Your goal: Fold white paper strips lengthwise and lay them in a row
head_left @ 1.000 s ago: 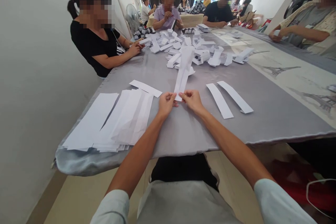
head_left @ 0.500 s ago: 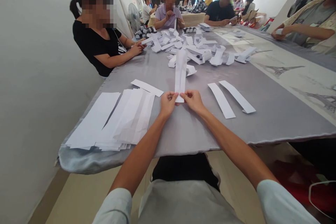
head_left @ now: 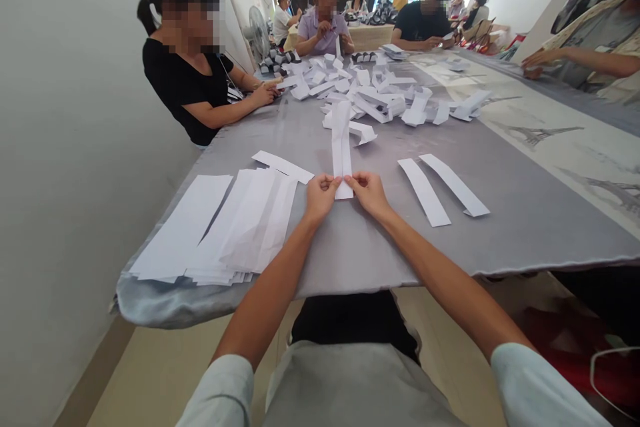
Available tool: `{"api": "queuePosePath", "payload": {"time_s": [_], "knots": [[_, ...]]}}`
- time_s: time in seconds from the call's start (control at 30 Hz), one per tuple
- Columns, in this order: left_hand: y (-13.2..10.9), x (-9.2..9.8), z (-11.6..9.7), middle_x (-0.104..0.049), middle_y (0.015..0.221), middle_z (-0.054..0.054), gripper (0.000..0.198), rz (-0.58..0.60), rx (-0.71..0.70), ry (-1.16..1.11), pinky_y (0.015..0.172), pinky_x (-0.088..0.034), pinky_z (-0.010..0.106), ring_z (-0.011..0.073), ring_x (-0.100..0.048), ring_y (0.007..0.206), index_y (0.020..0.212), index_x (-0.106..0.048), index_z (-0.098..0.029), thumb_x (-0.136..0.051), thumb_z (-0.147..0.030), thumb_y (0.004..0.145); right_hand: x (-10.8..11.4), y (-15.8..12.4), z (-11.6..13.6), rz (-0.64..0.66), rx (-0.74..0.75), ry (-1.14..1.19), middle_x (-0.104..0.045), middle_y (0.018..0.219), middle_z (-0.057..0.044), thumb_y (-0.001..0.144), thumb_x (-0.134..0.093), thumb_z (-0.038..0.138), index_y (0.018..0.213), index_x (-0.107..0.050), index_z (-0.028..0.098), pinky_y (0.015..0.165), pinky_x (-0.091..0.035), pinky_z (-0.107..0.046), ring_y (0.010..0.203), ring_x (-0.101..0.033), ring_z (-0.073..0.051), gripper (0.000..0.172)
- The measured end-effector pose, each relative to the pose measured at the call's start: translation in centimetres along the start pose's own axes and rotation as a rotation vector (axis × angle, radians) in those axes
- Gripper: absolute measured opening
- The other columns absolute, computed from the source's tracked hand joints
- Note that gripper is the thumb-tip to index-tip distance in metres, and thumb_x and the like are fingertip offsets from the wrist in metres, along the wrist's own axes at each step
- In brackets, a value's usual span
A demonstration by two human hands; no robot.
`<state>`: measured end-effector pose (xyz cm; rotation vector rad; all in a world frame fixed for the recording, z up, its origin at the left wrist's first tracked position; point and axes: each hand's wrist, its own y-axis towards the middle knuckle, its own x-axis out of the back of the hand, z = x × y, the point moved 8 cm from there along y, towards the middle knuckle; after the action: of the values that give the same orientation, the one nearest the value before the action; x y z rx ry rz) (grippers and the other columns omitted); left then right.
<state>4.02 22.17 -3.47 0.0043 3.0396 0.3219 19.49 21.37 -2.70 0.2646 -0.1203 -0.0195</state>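
A white paper strip [head_left: 342,140] with creases along its length stands up from between my hands, its far end raised towards the heap. My left hand [head_left: 321,197] pinches the near end at its left edge, and my right hand [head_left: 369,193] pinches the same end at its right edge. Both thumbs lie on top, close together; the fingers beneath are partly hidden. Just left of my left hand lies a loose folded strip [head_left: 283,167]. Two more folded strips, one [head_left: 424,192] nearer and one [head_left: 454,184] beyond it, rest to the right of my right hand.
Stacks of flat white paper sheets [head_left: 183,227] lie at the table's left corner. A heap of folded papers [head_left: 370,90] covers the middle of the grey tablecloth [head_left: 500,233]. A co-worker in black [head_left: 185,80] sits at the left edge; others sit around the far side.
The paper strip's sides have folded inward along its length, so it looks narrower, and its far end is slightly lower. My hands keep their pinch in nearly the same place.
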Motion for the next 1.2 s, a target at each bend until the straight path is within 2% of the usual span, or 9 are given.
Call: {"api": "queuePosePath", "payload": {"time_s": [0.07,0.23,0.37,0.47,0.6,0.7,0.87,1.07,1.2], "knots": [[0.0,0.0,0.1,-0.073,0.071,0.005,0.045,0.004,0.015,-0.003,0.058,-0.048,0.026,0.0157,-0.065,0.063,0.076,-0.07,-0.016,-0.089,-0.056,0.072,0.1,0.1,0.1,-0.018,0.017,0.022,-0.063,0.07,-0.003,0.083,-0.068,0.071,0.079,-0.066,0.02,0.06,-0.042,-0.03,0.063,-0.054,-0.017,0.051],[-0.2,-0.3,0.3,-0.075,0.074,0.007,0.048,0.011,0.054,-0.066,0.057,-0.048,0.026,0.0166,-0.066,0.063,0.083,-0.073,-0.014,-0.086,-0.06,0.075,0.5,0.2,0.6,-0.038,0.071,-0.001,-0.052,0.061,0.001,0.082,-0.074,0.062,0.068,-0.059,0.021,0.054,-0.033,-0.029,0.056,-0.044,-0.013,0.046],[-0.1,0.2,-0.2,-0.072,0.07,0.004,0.045,-0.055,0.012,-0.069,0.057,-0.045,0.024,0.0139,-0.063,0.061,0.077,-0.068,-0.016,-0.088,-0.056,0.073,0.0,0.0,0.3,-0.003,0.006,0.08,-0.057,0.064,0.0,0.081,-0.075,0.062,0.072,-0.062,0.02,0.055,-0.038,-0.029,0.058,-0.048,-0.014,0.044],[0.0,0.2,-0.5,-0.071,0.069,0.003,0.045,-0.039,0.014,-0.068,0.056,-0.046,0.025,0.0132,-0.061,0.06,0.074,-0.067,-0.017,-0.09,-0.055,0.07,-0.2,0.0,0.2,-0.006,-0.011,0.132,-0.06,0.068,-0.001,0.081,-0.074,0.06,0.076,-0.065,0.019,0.056,-0.039,-0.029,0.06,-0.05,-0.014,0.042],[-0.1,0.1,-0.4,-0.073,0.072,0.006,0.046,0.003,0.083,-0.099,0.057,-0.05,0.028,0.0155,-0.063,0.061,0.081,-0.073,-0.015,-0.09,-0.056,0.07,0.0,0.2,0.4,-0.007,0.036,0.103,-0.058,0.066,0.0,0.081,-0.075,0.057,0.072,-0.061,0.021,0.056,-0.038,-0.028,0.059,-0.048,-0.013,0.041],[-0.1,0.4,-0.3,-0.074,0.076,0.008,0.045,-0.029,0.097,-0.112,0.059,-0.053,0.029,0.0166,-0.065,0.064,0.084,-0.073,-0.014,-0.089,-0.055,0.072,-0.2,0.2,0.3,0.032,0.022,0.102,-0.057,0.065,0.001,0.079,-0.077,0.057,0.071,-0.061,0.02,0.056,-0.039,-0.027,0.059,-0.049,-0.013,0.041],[-0.1,0.3,-0.5,-0.072,0.07,0.005,0.039,-0.034,0.089,-0.081,0.055,-0.049,0.027,0.0142,-0.062,0.058,0.076,-0.069,-0.015,-0.091,-0.048,0.072,-0.3,0.4,0.2,0.049,-0.024,0.134,-0.064,0.072,-0.002,0.079,-0.078,0.061,0.076,-0.065,0.02,0.061,-0.046,-0.029,0.065,-0.057,-0.016,0.043],[-0.2,-0.1,-0.1,-0.075,0.077,0.008,0.043,-0.021,0.113,-0.102,0.057,-0.052,0.029,0.0173,-0.067,0.064,0.085,-0.075,-0.013,-0.091,-0.051,0.072,0.2,0.5,0.1,0.021,0.014,0.091,-0.057,0.063,0.001,0.078,-0.079,0.059,0.07,-0.06,0.021,0.054,-0.039,-0.027,0.058,-0.049,-0.013,0.043],[0.1,0.6,0.2,-0.075,0.075,0.008,0.046,-0.069,0.092,-0.108,0.06,-0.055,0.03,0.0178,-0.068,0.064,0.082,-0.073,-0.014,-0.092,-0.053,0.069,-0.6,0.2,-0.1,0.063,-0.047,0.124,-0.062,0.066,-0.001,0.076,-0.082,0.06,0.072,-0.062,0.02,0.057,-0.044,-0.028,0.06,-0.055,-0.015,0.045]]}}
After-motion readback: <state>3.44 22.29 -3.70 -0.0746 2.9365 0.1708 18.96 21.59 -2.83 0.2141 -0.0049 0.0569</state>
